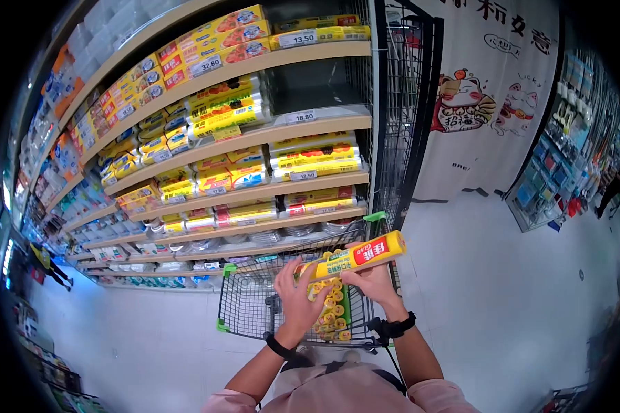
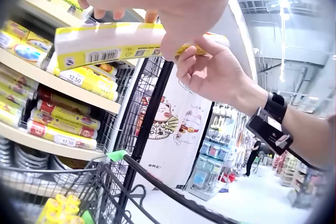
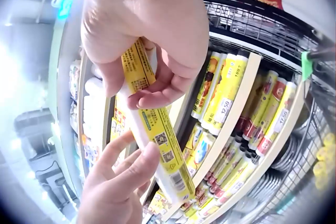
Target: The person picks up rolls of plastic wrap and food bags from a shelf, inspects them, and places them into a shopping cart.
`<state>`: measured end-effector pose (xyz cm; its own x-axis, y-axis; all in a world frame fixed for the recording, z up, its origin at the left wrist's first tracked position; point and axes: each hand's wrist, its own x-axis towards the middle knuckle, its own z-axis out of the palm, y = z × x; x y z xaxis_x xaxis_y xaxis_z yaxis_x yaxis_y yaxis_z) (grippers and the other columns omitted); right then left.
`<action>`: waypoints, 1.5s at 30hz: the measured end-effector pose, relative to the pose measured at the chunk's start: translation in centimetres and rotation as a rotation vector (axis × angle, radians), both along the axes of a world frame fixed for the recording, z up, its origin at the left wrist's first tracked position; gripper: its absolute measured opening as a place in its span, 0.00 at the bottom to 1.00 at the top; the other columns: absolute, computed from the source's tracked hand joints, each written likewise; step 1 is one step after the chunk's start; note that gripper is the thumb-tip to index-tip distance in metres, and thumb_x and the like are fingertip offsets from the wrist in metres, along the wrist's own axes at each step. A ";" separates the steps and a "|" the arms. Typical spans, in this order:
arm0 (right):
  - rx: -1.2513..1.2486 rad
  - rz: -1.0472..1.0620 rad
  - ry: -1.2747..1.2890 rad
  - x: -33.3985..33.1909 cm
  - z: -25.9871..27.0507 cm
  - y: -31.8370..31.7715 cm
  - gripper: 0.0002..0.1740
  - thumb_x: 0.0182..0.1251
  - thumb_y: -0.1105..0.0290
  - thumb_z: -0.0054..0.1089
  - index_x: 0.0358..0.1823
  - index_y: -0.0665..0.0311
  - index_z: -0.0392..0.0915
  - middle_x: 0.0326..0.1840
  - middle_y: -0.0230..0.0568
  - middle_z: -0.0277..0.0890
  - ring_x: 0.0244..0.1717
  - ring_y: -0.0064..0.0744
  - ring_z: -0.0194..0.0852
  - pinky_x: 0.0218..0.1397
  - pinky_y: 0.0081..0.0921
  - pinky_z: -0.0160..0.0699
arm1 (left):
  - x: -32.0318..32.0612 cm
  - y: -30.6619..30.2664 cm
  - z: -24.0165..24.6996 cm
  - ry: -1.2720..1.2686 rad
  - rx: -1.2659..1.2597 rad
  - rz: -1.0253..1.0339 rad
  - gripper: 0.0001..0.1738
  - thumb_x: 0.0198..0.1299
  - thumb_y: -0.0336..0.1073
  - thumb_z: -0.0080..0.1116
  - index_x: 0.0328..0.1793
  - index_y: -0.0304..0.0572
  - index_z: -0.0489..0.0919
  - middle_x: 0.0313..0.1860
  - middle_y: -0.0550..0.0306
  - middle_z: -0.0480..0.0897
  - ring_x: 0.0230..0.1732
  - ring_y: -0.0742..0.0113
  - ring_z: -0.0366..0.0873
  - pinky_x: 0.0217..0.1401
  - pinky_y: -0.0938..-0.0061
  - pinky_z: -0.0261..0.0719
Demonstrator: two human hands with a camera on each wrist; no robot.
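Observation:
In the head view, a yellow roll of food bags [image 1: 368, 255] with a red GLAD label is held slantwise over the shopping cart [image 1: 244, 296]. My right hand [image 1: 377, 283] grips it, thumb along its near side; the right wrist view shows those fingers curled round the roll [image 3: 167, 148]. Toward its other end, my left hand [image 1: 297, 303] holds the roll between thumb and spread fingers. The roll's back, with barcode and small print, faces the right wrist camera. Several yellow rolls [image 1: 332, 320] lie in the cart below, ends up, partly covered by my hands.
Shelves [image 1: 324, 120] of yellow bag and wrap rolls with price tags rise ahead and to the left. A black wire rack [image 1: 410, 110] and a printed curtain [image 1: 479, 103] stand right of them. People appear at far left [image 1: 45, 261] and far right [image 1: 616, 182].

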<state>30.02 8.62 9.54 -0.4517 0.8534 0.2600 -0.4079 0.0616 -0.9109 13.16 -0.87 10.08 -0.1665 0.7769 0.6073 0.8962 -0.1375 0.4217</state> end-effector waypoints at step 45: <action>-0.232 0.208 -0.300 5.3 -7.4 0.2 0.25 0.69 0.75 0.62 0.64 0.68 0.66 0.47 0.43 0.76 0.36 0.27 0.81 0.43 0.25 0.86 | -8.9 -1.8 -3.5 -1.764 -0.181 -0.442 0.18 0.68 0.43 0.55 0.59 0.42 0.74 0.60 0.43 0.78 0.63 0.49 0.77 0.62 0.57 0.81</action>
